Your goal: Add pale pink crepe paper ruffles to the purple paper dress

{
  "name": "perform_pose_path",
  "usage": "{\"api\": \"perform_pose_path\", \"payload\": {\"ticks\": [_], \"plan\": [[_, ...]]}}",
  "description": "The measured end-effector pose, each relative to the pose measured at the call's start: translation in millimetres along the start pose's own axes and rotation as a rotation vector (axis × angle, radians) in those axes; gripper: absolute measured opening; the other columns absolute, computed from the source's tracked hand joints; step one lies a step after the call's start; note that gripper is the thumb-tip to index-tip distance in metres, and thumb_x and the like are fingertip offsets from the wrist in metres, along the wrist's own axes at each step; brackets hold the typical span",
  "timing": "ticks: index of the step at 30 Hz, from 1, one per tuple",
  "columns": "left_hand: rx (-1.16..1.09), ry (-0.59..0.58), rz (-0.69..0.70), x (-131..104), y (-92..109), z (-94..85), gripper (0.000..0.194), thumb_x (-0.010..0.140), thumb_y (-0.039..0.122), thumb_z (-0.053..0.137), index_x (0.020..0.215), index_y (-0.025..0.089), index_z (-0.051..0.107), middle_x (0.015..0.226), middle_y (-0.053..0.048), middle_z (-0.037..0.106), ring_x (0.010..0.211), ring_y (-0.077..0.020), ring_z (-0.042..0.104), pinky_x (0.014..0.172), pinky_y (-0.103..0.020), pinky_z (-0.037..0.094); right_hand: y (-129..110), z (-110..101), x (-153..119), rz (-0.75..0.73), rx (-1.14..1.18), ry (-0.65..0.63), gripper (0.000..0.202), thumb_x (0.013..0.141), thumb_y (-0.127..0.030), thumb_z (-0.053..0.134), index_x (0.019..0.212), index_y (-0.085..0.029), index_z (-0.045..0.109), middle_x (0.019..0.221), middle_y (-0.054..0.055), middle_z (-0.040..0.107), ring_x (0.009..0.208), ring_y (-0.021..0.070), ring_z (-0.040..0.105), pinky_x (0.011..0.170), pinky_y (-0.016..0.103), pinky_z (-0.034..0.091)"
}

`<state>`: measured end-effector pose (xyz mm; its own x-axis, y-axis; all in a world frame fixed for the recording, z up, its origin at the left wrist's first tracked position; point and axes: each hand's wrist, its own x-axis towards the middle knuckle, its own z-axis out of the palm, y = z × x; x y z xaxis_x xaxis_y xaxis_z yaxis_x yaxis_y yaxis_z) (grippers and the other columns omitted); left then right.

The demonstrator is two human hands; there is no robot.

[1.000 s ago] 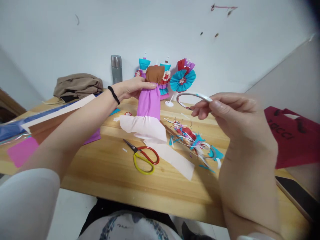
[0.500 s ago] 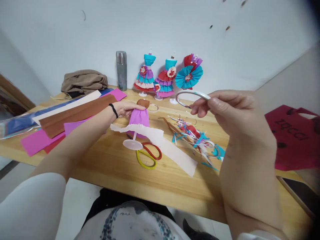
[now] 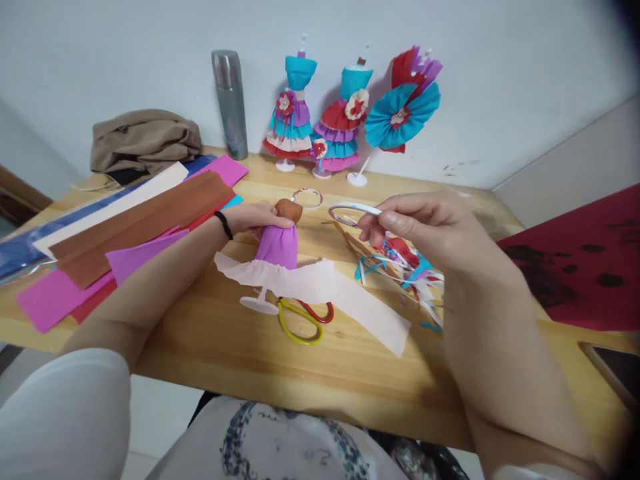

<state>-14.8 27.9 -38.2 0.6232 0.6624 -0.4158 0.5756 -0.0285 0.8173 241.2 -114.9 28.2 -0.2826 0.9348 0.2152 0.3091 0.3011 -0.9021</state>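
Observation:
My left hand (image 3: pixel 255 220) grips the waist of a small dress form, tilted over the table, with a brown crepe-paper top (image 3: pixel 290 210) and a purple skirt (image 3: pixel 277 247). A pale pink paper strip (image 3: pixel 367 307) hangs from the skirt's lower edge and trails to the right. Below it shows the form's white round base (image 3: pixel 259 305). Between thumb and fingers, my right hand (image 3: pixel 405 223) pinches a thin roll of tape (image 3: pixel 345 207), held in the air right of the dress form. Scissors with yellow and red handles (image 3: pixel 300 333) lie partly under the strip.
Coloured crepe-paper sheets (image 3: pixel 135 213) lie at left, before a brown cloth (image 3: pixel 145 140). A flask (image 3: pixel 231 107) and several paper-dressed forms (image 3: pixel 355 113) stand along the wall. Another thin ring (image 3: pixel 309 198) lies behind. Paper scraps (image 3: pixel 410 267), a red bag (image 3: pixel 590 260) and a phone (image 3: pixel 615 373) are right.
My right hand has moved left with the tape roll, closer to the dress form. My left hand keeps its hold. The camera view has shifted, so the background forms appear higher and larger.

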Motion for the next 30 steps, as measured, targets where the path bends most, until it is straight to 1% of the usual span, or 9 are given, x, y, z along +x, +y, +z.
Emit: {"api": "perform_pose_path", "payload": {"ticks": [3,5,7,9,13,16,19,22,30], "plan": [[0.190,0.079,-0.016,0.0,4.6,2.0,0.040,0.070,0.049,0.076,0.060,0.017,0.053,0.053,0.003,0.047,0.047,-0.0098,0.043,0.045,-0.024,0.029,8.4,2.5,3.7,0.086,0.025,-0.038,0.035,0.080,-0.054,0.073,0.078,-0.019,0.075,0.067,0.004,0.069,0.063,0.0118,0.061,0.061,0.026,0.045],[0.411,0.162,0.036,-1.3,6.9,3.9,0.043,0.073,0.050,0.071,0.056,0.018,0.050,0.053,0.002,0.046,0.049,-0.0097,0.041,0.047,-0.025,0.025,14.3,4.2,5.5,0.134,0.020,-0.056,0.039,0.080,-0.056,0.072,0.080,-0.018,0.074,0.068,0.005,0.069,0.064,0.0132,0.061,0.061,0.027,0.046],[0.607,0.244,0.075,-4.1,8.2,4.8,0.045,0.078,0.054,0.062,0.054,0.018,0.048,0.053,0.002,0.045,0.051,-0.0103,0.040,0.050,-0.027,0.024,19.8,6.1,7.6,0.156,-0.004,-0.072,0.043,0.080,-0.059,0.070,0.078,-0.016,0.073,0.067,0.005,0.068,0.063,0.0137,0.059,0.060,0.028,0.045],[0.677,0.295,0.062,-9.0,10.0,3.1,0.048,0.082,0.055,0.056,0.052,0.018,0.047,0.050,0.001,0.044,0.051,-0.0109,0.040,0.051,-0.028,0.024,24.5,7.5,10.0,0.162,-0.032,-0.096,0.048,0.080,-0.062,0.068,0.072,-0.015,0.070,0.065,0.005,0.065,0.061,0.0134,0.056,0.058,0.027,0.042],[0.643,0.336,0.029,-26.1,22.0,-7.9,0.044,0.086,0.046,0.051,0.055,0.016,0.057,0.052,-0.003,0.058,0.053,-0.0126,0.052,0.055,-0.026,0.032,30.7,8.0,14.0,0.163,-0.046,-0.120,0.051,0.080,-0.065,0.065,0.068,-0.016,0.068,0.064,0.004,0.064,0.061,0.0132,0.054,0.057,0.027,0.041],[0.463,0.348,0.079,-40.6,36.8,-11.7,0.030,0.085,0.039,0.057,0.069,0.014,0.066,0.062,-0.004,0.067,0.054,-0.0123,0.055,0.051,-0.023,0.035,34.6,8.6,14.3,0.174,-0.030,-0.114,0.047,0.081,-0.061,0.066,0.070,-0.016,0.069,0.065,0.004,0.065,0.062,0.0140,0.056,0.058,0.027,0.042],[0.212,0.270,0.195,-48.2,47.2,-3.9,0.020,0.084,0.026,0.058,0.071,0.013,0.067,0.065,-0.004,0.068,0.062,-0.0122,0.062,0.057,-0.021,0.043,38.6,12.0,13.0,0.145,0.017,-0.105,0.040,0.084,-0.054,0.067,0.072,-0.016,0.070,0.067,0.004,0.066,0.064,0.0145,0.058,0.060,0.027,0.044],[0.064,0.191,0.268,-47.1,49.2,8.7,0.018,0.083,0.022,0.059,0.070,0.013,0.067,0.065,-0.002,0.067,0.063,-0.0106,0.061,0.062,-0.021,0.047,40.5,16.9,11.6,0.095,0.089,-0.120,0.033,0.086,-0.046,0.067,0.075,-0.016,0.071,0.069,0.003,0.068,0.064,0.0138,0.060,0.062,0.026,0.046],[0.104,0.213,0.290,-52.3,51.9,17.3,0.012,0.082,0.015,0.061,0.085,0.012,0.072,0.072,-0.001,0.070,0.065,-0.0101,0.060,0.062,-0.021,0.045,39.3,20.5,11.8,0.084,0.139,-0.174,0.027,0.089,-0.043,0.065,0.075,-0.021,0.070,0.068,0.001,0.068,0.062,0.0133,0.060,0.061,0.027,0.047]]}}
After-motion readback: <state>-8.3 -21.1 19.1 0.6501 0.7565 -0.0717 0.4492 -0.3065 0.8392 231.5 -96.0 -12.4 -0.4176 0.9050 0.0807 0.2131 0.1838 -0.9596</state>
